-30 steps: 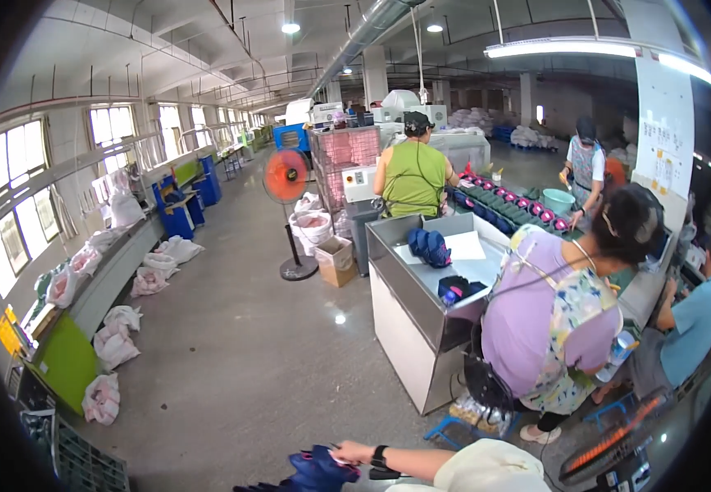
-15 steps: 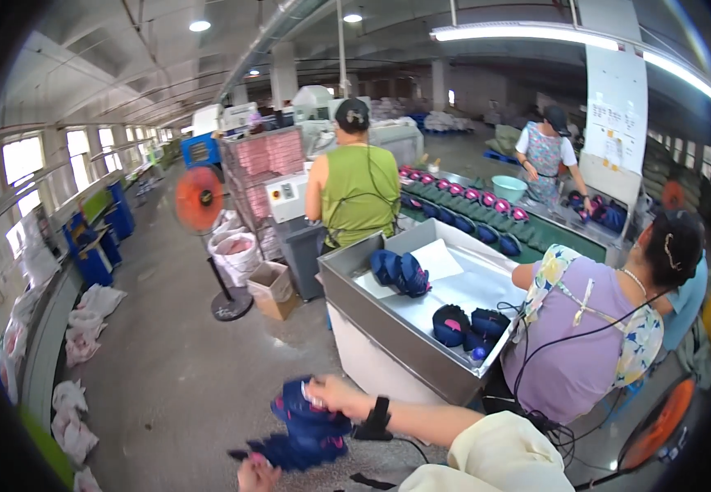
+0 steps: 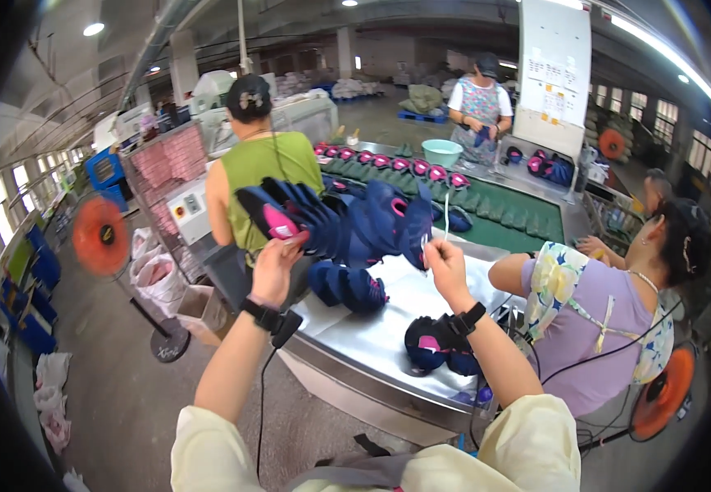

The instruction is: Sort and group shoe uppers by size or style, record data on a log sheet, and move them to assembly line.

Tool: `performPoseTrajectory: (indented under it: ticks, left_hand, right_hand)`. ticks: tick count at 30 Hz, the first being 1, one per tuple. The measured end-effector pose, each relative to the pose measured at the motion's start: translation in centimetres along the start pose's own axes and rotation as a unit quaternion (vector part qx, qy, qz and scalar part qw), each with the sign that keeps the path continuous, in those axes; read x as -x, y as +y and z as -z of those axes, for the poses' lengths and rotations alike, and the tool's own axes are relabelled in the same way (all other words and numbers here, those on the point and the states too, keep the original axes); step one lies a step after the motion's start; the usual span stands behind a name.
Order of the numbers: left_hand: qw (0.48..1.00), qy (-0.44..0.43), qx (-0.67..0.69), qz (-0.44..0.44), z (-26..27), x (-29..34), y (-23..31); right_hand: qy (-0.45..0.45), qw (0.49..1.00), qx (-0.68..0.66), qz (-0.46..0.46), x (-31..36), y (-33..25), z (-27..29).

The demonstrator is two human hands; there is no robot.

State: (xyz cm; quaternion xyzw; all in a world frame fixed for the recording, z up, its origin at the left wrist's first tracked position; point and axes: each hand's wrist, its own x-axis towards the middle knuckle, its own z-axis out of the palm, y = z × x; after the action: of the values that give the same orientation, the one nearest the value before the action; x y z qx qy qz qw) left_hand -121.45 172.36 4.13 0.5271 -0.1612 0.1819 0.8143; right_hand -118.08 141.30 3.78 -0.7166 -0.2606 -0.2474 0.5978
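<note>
Overhead, both hands hold a bundle of navy shoe uppers (image 3: 347,221) above the surface (image 3: 396,320): left hand (image 3: 273,266) pinching one end, right hand (image 3: 445,266) the other. Loose pieces could slip and drop.

Metal table (image 3: 388,324) bears navy shoe uppers (image 3: 345,287) (piled).

orange floor fan (image 3: 101,238) on stand, left aisle | person in green sleeveless top (image 3: 263,176) at far side of metal table (image 3: 388,328) | seated person in lilac shirt (image 3: 609,316) right | green conveyor (image 3: 503,209) with pink-lined shoe pieces | teal basin (image 3: 442,151) | white sacks (image 3: 50,402) on floor
</note>
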Motion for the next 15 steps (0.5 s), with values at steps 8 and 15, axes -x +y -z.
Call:
performPoseTrajectory:
  ticks: [8, 15]
  left_hand:
    - [0.728, -0.321, -0.601, 0.072, 4.9, -7.7, -22.7]
    - [0.68, -0.461, -0.565, 0.075, 3.8, -10.7, -26.1]
  right_hand:
    - [-0.436, 0.675, 0.555, -0.215, 10.6, 13.1, 0.7]
    - [-0.337, 0.672, 0.53, -0.392, 12.2, 8.4, 2.9]
